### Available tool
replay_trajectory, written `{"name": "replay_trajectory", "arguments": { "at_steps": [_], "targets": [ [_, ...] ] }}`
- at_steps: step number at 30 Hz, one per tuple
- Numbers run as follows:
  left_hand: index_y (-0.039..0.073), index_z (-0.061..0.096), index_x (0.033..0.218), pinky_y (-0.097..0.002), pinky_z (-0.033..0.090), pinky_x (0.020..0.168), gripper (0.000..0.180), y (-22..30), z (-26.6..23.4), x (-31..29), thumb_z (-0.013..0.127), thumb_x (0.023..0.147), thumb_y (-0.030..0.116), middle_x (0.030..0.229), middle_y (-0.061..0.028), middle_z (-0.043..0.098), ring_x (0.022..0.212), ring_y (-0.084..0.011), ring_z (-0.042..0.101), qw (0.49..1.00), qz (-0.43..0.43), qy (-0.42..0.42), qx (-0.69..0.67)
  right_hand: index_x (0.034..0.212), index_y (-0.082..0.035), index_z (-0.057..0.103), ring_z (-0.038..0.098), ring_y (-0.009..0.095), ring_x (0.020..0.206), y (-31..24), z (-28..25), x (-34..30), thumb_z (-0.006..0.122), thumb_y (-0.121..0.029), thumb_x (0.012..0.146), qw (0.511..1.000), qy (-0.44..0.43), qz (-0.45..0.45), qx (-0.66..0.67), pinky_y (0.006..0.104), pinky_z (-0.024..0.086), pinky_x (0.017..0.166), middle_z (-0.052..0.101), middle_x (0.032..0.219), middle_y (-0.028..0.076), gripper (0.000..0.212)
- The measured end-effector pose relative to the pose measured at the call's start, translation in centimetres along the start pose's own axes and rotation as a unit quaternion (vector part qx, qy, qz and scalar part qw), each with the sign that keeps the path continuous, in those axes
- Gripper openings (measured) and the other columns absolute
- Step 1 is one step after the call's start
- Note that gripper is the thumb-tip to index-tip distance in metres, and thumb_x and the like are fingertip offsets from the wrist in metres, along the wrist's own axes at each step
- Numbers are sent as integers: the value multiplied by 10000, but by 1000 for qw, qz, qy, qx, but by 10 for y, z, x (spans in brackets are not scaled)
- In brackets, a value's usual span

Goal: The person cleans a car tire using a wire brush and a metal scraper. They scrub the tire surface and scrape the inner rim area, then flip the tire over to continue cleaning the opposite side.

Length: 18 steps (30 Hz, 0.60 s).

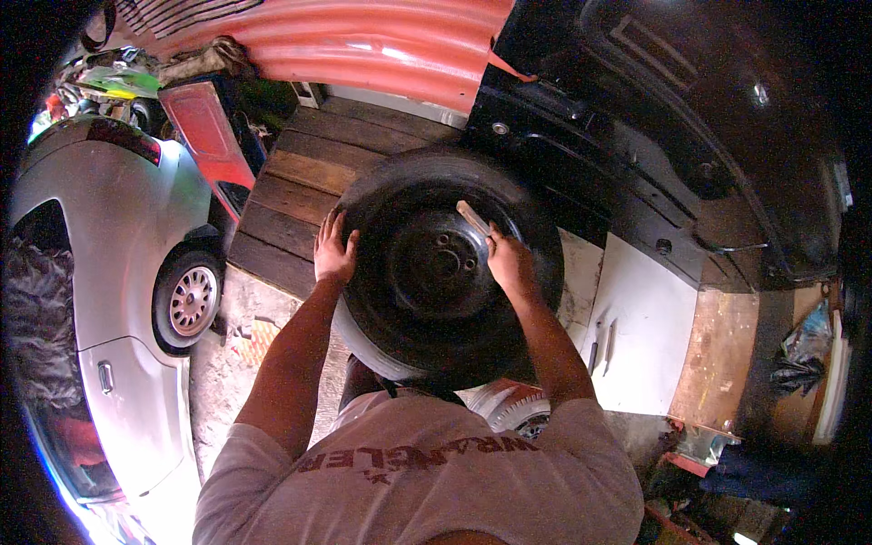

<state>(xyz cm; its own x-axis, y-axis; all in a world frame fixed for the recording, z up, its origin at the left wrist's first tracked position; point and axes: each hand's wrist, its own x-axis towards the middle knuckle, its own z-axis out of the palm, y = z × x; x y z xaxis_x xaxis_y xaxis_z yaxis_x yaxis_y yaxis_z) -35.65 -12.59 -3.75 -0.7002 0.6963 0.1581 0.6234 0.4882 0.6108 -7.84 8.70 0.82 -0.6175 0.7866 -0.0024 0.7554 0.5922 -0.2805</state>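
Observation:
A black tyre on a dark steel wheel rim (436, 263) is directly in front of me, its open face with the hub hole and bolt holes turned up toward me. My left hand (336, 252) lies against the tyre's left side, fingers stretched and apart. Over the right part of the rim, my right hand (510, 265) is closed round a short, pale, flat stick-like tool (471, 217). The tool's far end points up and left, close to the rim's inner wall; its exact kind does not show, nor whether it touches the metal.
Dark wooden planks (282, 213) lie behind the tyre. At left stands a silver car (136, 245); at right, a large black panel (627, 136). Two slim tools (601, 350) rest on a white board (645, 318). Another wheel (522, 413) is near my body.

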Motion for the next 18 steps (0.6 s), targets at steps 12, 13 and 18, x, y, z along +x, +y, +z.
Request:
{"name": "replay_trajectory", "arguments": {
  "at_steps": [12,13,18],
  "targets": [
    [97,389,1386,-421,240,1114,565,-5,2,-3,415,944,448,1463,-126,344,1357,-326,294,999,13,5,-36,1220,-205,604,633,363,746,-3,-7,56,577,-257,875,993,-22,-105,-45,463,522,684,635,869,161,350],
    [94,388,1386,-421,239,1114,568,-7,1,-4,416,943,448,1462,-127,345,1357,-326,294,999,7,6,-35,1216,-205,608,635,363,752,-14,-1,66,578,-256,873,990,-35,-135,-36,463,522,690,638,866,163,347],
    [91,383,1389,-423,238,1113,577,-3,-2,-5,421,940,451,1463,-131,342,1357,-327,295,999,-7,0,-38,1197,-208,624,639,363,769,-58,15,97,591,-247,860,949,-55,-308,-31,467,519,720,646,839,165,341]
  ]
}}
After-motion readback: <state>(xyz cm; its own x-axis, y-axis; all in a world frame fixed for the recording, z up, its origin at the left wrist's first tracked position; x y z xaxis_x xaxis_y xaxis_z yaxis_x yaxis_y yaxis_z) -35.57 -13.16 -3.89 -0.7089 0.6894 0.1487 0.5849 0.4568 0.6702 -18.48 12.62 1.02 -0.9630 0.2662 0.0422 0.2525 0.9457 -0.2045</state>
